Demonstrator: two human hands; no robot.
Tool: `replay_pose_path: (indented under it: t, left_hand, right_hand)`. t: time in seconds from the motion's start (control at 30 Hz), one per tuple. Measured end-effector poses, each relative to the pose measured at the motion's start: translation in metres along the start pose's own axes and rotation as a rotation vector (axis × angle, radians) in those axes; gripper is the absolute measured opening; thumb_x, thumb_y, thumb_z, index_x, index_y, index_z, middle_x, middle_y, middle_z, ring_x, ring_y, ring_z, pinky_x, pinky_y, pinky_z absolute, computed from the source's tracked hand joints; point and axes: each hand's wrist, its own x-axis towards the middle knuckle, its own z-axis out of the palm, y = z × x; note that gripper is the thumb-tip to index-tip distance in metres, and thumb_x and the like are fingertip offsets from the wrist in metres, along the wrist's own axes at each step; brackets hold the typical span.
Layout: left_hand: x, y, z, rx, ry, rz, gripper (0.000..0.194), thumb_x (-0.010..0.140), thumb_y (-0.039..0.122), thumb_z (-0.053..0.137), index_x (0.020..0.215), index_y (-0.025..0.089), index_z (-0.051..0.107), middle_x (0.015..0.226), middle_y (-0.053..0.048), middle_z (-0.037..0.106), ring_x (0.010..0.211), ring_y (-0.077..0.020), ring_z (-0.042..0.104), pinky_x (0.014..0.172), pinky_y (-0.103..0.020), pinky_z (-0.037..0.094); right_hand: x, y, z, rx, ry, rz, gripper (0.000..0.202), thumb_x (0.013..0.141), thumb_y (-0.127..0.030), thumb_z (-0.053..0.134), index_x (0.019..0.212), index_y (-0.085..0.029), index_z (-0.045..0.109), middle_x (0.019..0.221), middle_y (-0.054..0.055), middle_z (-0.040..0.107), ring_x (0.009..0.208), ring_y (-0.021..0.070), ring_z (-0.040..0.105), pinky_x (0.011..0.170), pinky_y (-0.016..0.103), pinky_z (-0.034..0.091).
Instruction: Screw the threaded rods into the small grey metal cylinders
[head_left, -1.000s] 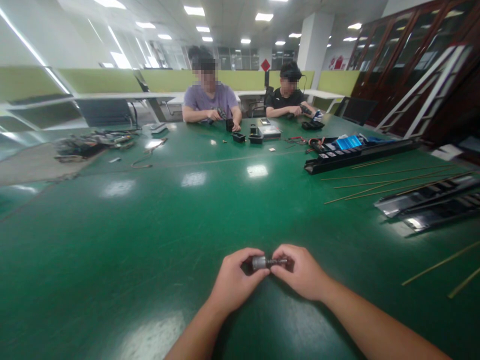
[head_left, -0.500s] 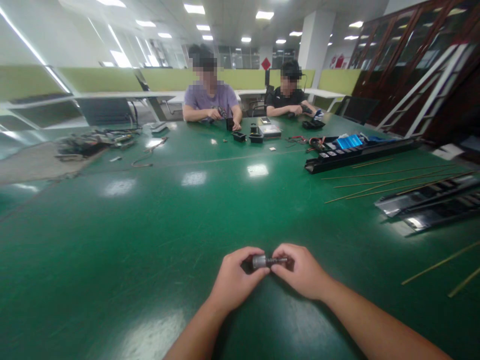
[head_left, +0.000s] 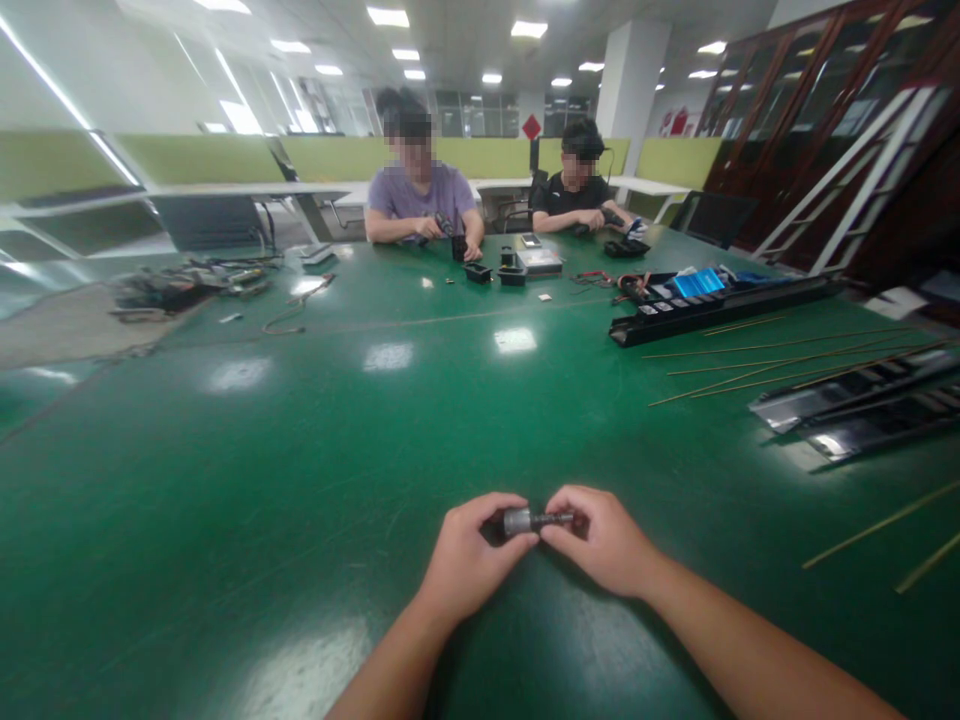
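A small metal part, a grey cylinder with a thin dark shaft pointing right, is held low over the green table. My left hand has its thumb and fingers closed round the cylinder end. On the other side, my right hand pinches the shaft end between thumb and fingers. The part lies roughly level between both hands, and its two ends are partly hidden by the fingers.
Black channels and thin rods lie at the right, with metal rails nearer. Two people sit across the table, handling tools behind small black boxes. Cables and scraps lie far left.
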Motion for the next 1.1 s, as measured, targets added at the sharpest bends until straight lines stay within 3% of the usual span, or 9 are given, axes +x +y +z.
replay_pose_path:
  t: [1.1]
  left_hand:
    - [0.0004,-0.0005,-0.0009,-0.024,-0.008,-0.02,0.025,0.073,0.023,0.078,0.097,0.024,0.073,0.096,-0.001,0.074,0.088,-0.0204,0.068,0.082,-0.03,0.051]
  right_hand:
    - [0.0001,0.0027,-0.0013,0.008,0.027,0.024,0.006,0.082,-0.024,0.067,0.081,-0.018,0.067,0.069,0.0,0.063,0.062,0.0138,0.056,0.057,0.024,0.041]
